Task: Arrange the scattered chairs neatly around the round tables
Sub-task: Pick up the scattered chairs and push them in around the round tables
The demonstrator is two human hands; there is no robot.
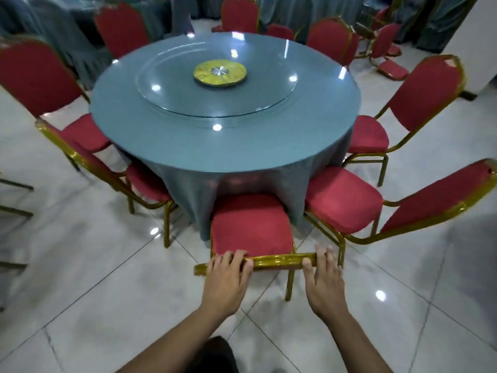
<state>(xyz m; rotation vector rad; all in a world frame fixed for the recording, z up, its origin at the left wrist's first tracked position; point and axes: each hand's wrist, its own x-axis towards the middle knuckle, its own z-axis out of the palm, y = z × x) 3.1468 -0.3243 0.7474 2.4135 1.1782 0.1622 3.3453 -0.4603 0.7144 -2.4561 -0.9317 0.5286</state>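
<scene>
Even, fairly bright overhead light leaves small white glare spots on the round grey-blue glass-topped counter and the glossy pale tiled floor. Beyond the counter the background blurs. Wide-angle distortion bends the frame's edges; shadows stay soft.

A yellow-green disc lies centred on the glass turntable, seemingly its hub.

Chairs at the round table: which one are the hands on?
The chair nearest the camera, seat partly under the tablecloth. Left hand grips its gold top rail; right hand rests over the rail's other end. All other chairs stand untouched.
</scene>
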